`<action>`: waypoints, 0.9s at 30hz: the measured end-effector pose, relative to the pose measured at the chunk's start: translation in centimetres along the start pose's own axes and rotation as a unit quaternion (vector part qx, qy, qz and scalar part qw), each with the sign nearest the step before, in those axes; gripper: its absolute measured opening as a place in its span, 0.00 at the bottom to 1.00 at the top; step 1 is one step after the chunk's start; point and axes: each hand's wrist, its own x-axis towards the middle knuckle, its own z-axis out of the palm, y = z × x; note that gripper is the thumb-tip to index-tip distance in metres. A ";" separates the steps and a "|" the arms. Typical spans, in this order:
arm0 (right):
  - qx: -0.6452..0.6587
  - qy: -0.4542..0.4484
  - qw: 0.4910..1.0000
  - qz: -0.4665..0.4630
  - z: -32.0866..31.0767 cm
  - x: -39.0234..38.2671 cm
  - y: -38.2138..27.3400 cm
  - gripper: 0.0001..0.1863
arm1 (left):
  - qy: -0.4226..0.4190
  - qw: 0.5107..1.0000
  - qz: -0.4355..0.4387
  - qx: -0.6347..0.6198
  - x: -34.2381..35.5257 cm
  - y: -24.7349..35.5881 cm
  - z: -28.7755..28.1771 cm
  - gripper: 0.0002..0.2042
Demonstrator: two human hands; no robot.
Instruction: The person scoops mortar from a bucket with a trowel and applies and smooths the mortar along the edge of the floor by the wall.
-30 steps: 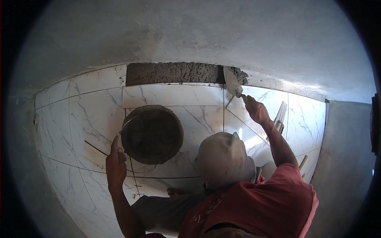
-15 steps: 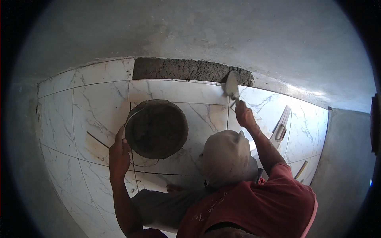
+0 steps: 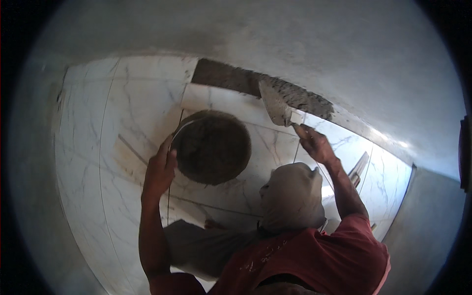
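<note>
My left hand (image 3: 161, 169) is closed around the wire handle at the left side of a round bucket (image 3: 248, 142). The bucket stands on the tiles, its inside dark and coated with grey mortar; how full it is I cannot tell. My right hand (image 3: 318, 143) grips the handle of a pointed trowel (image 3: 274, 103). The trowel blade lies over the middle of a strip of wet grey mortar (image 3: 223, 76), which runs along the base of the wall. Its left part looks smoother and its right part rougher.
White grey-veined tiles (image 3: 132, 98) cover the floor up to a bare cement wall (image 3: 275, 34). Partly hidden behind my right forearm lies a long flat finishing trowel (image 3: 361, 164). A thin dark strip (image 3: 132, 148) rests on the tiles left of the bucket.
The trowel has moved left along the mortar, from near its right end to about its middle. The whole view has tilted and shifted. My left hand keeps hold of the bucket handle.
</note>
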 end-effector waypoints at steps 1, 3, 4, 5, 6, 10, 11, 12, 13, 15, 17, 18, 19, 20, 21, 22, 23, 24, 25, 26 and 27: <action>-0.020 -0.003 0.999 -0.024 -0.7 0.4 -0.2 0.25 | -0.009 0.999 -0.003 -0.044 -0.1 0.0 -0.3 0.20; -0.007 -0.065 0.996 -0.063 -3.9 2.0 -4.6 0.26 | -0.011 0.997 -0.023 -0.067 -0.4 -0.5 -1.4 0.19; -0.048 -0.088 0.991 -0.087 -5.1 2.7 -6.4 0.26 | -0.029 0.996 -0.011 -0.089 -0.2 -0.7 -1.9 0.18; -0.089 -0.111 0.983 -0.113 -5.9 3.3 -8.2 0.27 | -0.014 0.995 -0.027 -0.091 -0.3 -1.2 -2.2 0.18; -0.149 -0.124 0.965 -0.179 -6.4 4.3 -10.7 0.27 | -0.031 0.992 -0.026 -0.120 -0.7 -1.7 -2.5 0.18; -0.374 -0.126 0.874 -0.283 -5.7 6.9 -15.3 0.26 | -0.066 0.986 -0.012 -0.151 -1.3 -2.1 -2.7 0.17; -0.374 -0.129 0.871 -0.293 -5.0 7.6 -16.3 0.26 | -0.057 0.986 -0.017 -0.156 -1.5 -2.4 -2.7 0.17; -0.415 -0.131 0.848 -0.303 -4.5 8.1 -17.5 0.25 | -0.070 0.988 -0.013 -0.138 -1.6 -2.6 -2.7 0.17; -0.455 -0.132 0.824 -0.312 -4.0 8.6 -18.7 0.24 | -0.083 0.989 -0.009 -0.118 -1.7 -2.7 -2.8 0.17; -0.478 -0.147 0.807 -0.313 -2.1 9.6 -20.6 0.21 | -0.084 0.990 -0.012 -0.108 -1.5 -2.6 -2.7 0.16; -0.488 -0.165 0.799 -0.311 0.8 10.0 -21.1 0.21 | -0.090 0.991 -0.012 -0.097 -1.7 -2.3 -2.5 0.16; -0.485 -0.164 0.782 -0.356 2.0 9.7 -21.1 0.19 | -0.083 0.989 -0.016 -0.121 -1.8 -2.2 -2.4 0.16; -0.482 -0.164 0.763 -0.399 2.7 9.1 -21.0 0.17 | -0.076 0.986 -0.020 -0.146 -1.9 -2.2 -2.4 0.16; -0.477 -0.163 0.756 -0.417 2.5 8.6 -20.6 0.18 | -0.072 0.986 -0.018 -0.151 -1.6 -2.3 -2.4 0.16; -0.477 -0.166 0.752 -0.422 1.6 8.2 -20.9 0.18 | -0.064 0.988 -0.003 -0.139 -1.8 -2.6 -2.3 0.16; -0.487 -0.206 0.731 -0.431 0.3 7.9 -21.4 0.20 | -0.056 0.990 0.010 -0.126 -2.0 -3.0 -2.2 0.16; -0.499 -0.240 0.708 -0.438 -0.6 8.0 -21.8 0.21 | -0.051 0.990 0.011 -0.128 -1.9 -3.3 -2.1 0.16; -0.477 -0.257 0.727 -0.423 -1.0 8.1 -21.8 0.21 | -0.048 0.991 0.004 -0.127 -1.8 -3.7 -2.0 0.16; -0.478 -0.256 0.723 -0.428 -1.0 8.7 -22.4 0.21 | -0.046 0.991 -0.003 -0.126 -1.8 -4.1 -1.9 0.16; -0.503 -0.235 0.727 -0.404 -1.3 9.3 -23.0 0.21 | -0.044 0.991 0.000 -0.129 -1.7 -3.8 -1.9 0.16; -0.525 -0.213 0.731 -0.380 -1.5 10.0 -23.5 0.21 | -0.045 0.991 0.000 -0.126 -1.5 -3.4 -2.0 0.16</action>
